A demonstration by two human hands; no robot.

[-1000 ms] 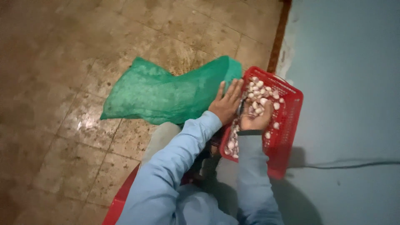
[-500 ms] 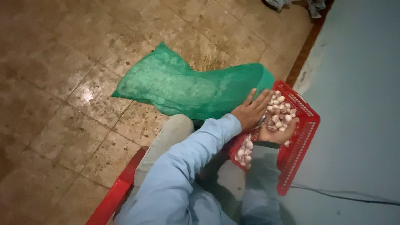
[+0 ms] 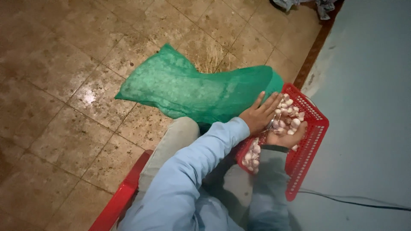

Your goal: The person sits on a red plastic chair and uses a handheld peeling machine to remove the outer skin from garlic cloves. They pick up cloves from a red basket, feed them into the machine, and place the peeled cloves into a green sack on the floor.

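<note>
We count one red plastic basket [image 3: 314, 137] on the lap, holding a heap of pale garlic cloves [image 3: 287, 112] — too many to number. Our left hand [image 3: 259, 115] lies flat on the cloves, fingers spread wide; our right hand [image 3: 286, 136] cups a few, with something small and metallic between the hands — we cannot tell what. One green mesh sack [image 3: 192, 87] sprawls over the brown tiled floor [image 3: 64, 85]. One black cable [image 3: 355, 201] crosses beside a pale blue wall [image 3: 372, 77].
</note>
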